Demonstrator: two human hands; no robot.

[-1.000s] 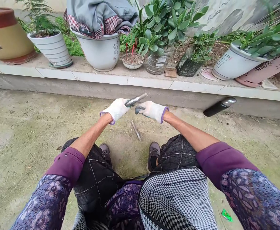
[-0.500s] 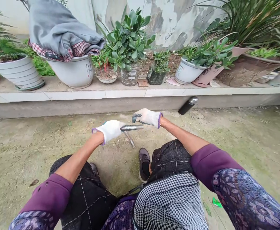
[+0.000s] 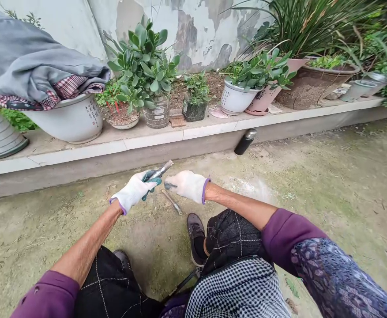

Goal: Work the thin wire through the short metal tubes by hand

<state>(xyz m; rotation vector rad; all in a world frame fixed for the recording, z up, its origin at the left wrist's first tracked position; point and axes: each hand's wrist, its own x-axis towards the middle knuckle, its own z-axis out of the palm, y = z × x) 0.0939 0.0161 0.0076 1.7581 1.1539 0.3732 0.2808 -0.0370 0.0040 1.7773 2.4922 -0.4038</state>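
Note:
I sit low with both arms stretched out over a concrete yard floor. My left hand point(image 3: 134, 191), in a white glove with green palm, is closed round a short grey metal rod point(image 3: 160, 170) that sticks up to the right. My right hand point(image 3: 188, 185), also gloved, is curled just right of the rod's lower end; its fingertips are hidden from me. A second thin grey rod point(image 3: 172, 202) lies on the ground beneath my hands, in front of my shoe point(image 3: 196, 232).
A low tiled ledge point(image 3: 153, 140) runs across behind, bearing several potted plants, among them a white pot point(image 3: 72, 119) draped with grey and checked cloth. A black flask point(image 3: 245, 141) leans against the ledge. Open concrete spreads right.
My view has swung right. My left hand tilted the rod from level to pointing upward, and my right hand came down close beside it.

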